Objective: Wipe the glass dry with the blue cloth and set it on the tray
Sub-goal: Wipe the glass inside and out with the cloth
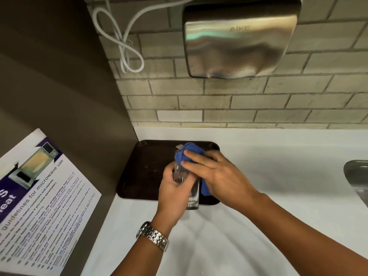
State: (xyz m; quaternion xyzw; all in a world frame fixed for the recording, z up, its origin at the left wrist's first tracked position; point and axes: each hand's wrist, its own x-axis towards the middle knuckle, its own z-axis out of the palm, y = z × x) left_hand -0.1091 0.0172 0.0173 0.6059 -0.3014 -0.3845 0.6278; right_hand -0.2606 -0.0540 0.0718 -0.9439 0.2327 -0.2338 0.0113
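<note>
My left hand point(172, 193) grips a clear tall glass point(192, 198) around its side and holds it tilted above the near edge of a dark brown tray point(143, 170). My right hand point(214, 175) presses a blue cloth point(189, 151) against the glass's upper part, near the rim. A corner of the cloth hangs down under my right palm. The glass's rim is hidden by the cloth and my fingers. The tray lies flat on the white counter point(278, 176), against the left wall.
A steel hand dryer point(237, 36) hangs on the tiled wall above, with a looped white cable point(123, 48) beside it. A microwave-use poster point(39, 200) covers the brown side panel at left. A metal sink's edge point(356, 176) shows at far right.
</note>
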